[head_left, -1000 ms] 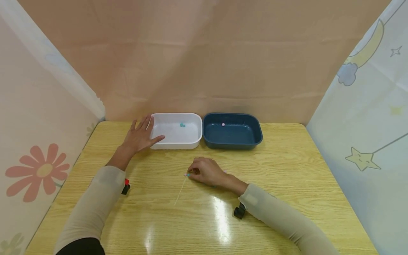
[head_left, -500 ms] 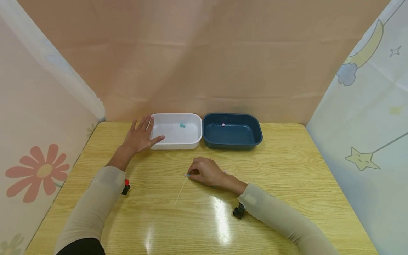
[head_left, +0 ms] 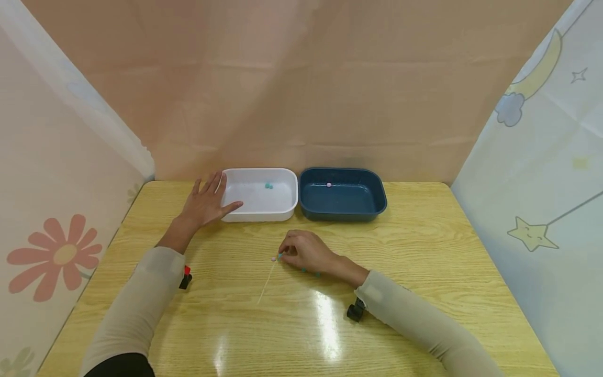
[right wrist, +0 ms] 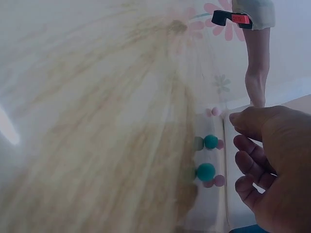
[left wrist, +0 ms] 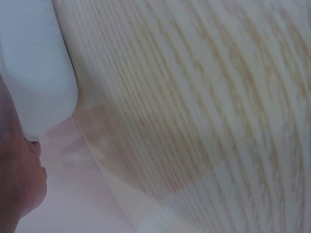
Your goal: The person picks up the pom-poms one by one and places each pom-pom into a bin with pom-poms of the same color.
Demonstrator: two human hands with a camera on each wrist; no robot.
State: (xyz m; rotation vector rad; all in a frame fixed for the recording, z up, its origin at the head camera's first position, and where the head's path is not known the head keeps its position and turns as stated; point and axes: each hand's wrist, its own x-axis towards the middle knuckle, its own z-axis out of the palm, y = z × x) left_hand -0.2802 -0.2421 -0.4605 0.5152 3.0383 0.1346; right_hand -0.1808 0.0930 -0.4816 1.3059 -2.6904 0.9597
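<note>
White rectangular plastic tray [head_left: 259,195] meets your left hand [head_left: 203,206], fingers [head_left: 221,184] spread; your right hand [head_left: 308,252] pinches a round teal bead [head_left: 280,256].

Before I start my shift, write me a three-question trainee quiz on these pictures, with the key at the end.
1. Fill the gap: the left hand is at the edge of the ____ tray.
2. What lies in the dark blue tray, and how many?
3. Choose one. The right hand pinches: a) a yellow bead; b) a teal bead; c) a red bead.

Key:
1. White (the white tray).
2. One pink bead.
3. b
</note>
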